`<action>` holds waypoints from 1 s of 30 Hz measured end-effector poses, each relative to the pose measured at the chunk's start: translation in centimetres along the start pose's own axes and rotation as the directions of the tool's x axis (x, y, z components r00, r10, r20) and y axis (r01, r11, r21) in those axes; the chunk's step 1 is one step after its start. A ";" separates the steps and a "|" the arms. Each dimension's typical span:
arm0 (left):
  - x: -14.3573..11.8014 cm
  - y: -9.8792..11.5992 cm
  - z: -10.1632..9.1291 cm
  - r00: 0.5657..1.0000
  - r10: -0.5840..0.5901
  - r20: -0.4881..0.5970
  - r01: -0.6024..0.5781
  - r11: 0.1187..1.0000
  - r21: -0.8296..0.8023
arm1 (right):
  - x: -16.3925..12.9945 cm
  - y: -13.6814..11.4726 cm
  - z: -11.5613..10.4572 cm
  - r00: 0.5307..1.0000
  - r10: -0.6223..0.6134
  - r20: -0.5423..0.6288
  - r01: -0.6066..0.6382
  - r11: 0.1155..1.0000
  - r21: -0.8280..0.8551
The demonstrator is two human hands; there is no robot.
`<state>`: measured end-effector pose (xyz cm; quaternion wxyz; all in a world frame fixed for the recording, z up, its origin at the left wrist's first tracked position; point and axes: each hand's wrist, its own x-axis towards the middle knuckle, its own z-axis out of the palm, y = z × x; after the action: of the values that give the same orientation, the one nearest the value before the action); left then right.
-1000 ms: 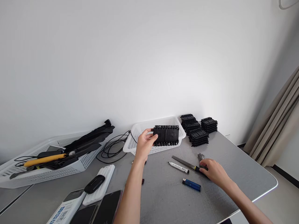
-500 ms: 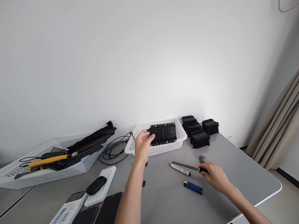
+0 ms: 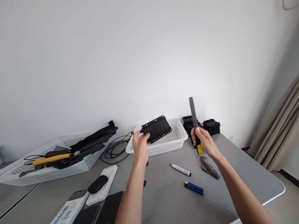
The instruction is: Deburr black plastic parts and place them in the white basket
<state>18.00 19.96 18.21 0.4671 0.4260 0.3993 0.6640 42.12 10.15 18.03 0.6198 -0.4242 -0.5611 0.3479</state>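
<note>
While the left hand (image 3: 140, 145) pinched the black plastic part (image 3: 156, 128) by one end above the white basket (image 3: 174, 141), the right hand (image 3: 203, 141) gripped a file (image 3: 193, 115) upright; a slip could nick the fingers or drop the tilted part.

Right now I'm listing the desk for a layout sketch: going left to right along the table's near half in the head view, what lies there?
Black oval device on the white ribbed power bank → white marker pen → blue lighter → grey metal scrap.
</note>
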 end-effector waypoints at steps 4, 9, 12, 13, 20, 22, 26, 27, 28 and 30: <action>-0.6 0.5 0.5 0.999 -0.025 0.029 0.025 1.000 0.004 | 3.2 1.4 2.3 0.994 -0.063 -0.095 0.040 0.974 -0.223; -1.1 1.0 0.7 0.997 -0.039 0.070 0.036 0.998 0.041 | 5.4 3.7 4.5 0.990 -0.087 -0.114 0.055 0.965 -0.257; -1.2 0.9 0.9 0.994 -0.048 0.103 0.040 0.996 0.078 | 6.0 4.4 5.2 0.990 -0.089 -0.113 0.060 0.969 -0.239; -1.2 0.9 0.9 0.993 -0.048 0.111 0.038 0.995 0.091 | 6.1 4.6 5.2 0.989 -0.095 -0.114 0.066 0.969 -0.239; -1.1 0.2 1.7 0.986 -0.053 0.156 0.030 0.989 0.145 | 6.3 4.8 4.4 0.987 -0.094 -0.132 0.062 0.972 -0.227; -1.0 0.0 1.8 0.983 -0.060 0.172 0.033 0.987 0.159 | 6.2 4.7 4.2 0.987 -0.090 -0.136 0.060 0.976 -0.210; -1.0 -0.4 2.1 0.964 -0.075 0.254 0.041 0.990 0.135 | 6.0 4.4 4.3 0.986 -0.098 -0.132 0.069 0.975 -0.210; -1.0 -0.4 2.1 0.961 -0.074 0.266 0.041 0.991 0.129 | 6.0 4.4 4.3 0.986 -0.102 -0.130 0.072 0.974 -0.214; -1.1 -0.5 2.1 0.961 -0.069 0.268 0.037 0.991 0.125 | 6.0 4.4 4.3 0.985 -0.106 -0.133 0.075 0.973 -0.219; -1.1 -0.6 2.1 0.965 -0.053 0.255 0.021 0.992 0.128 | 6.0 4.3 4.2 0.980 -0.126 -0.151 0.088 0.968 -0.233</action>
<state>20.31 19.31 18.14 0.5002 0.5295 0.3834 0.5679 38.93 17.86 16.48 0.6300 -0.4879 -0.5659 0.2117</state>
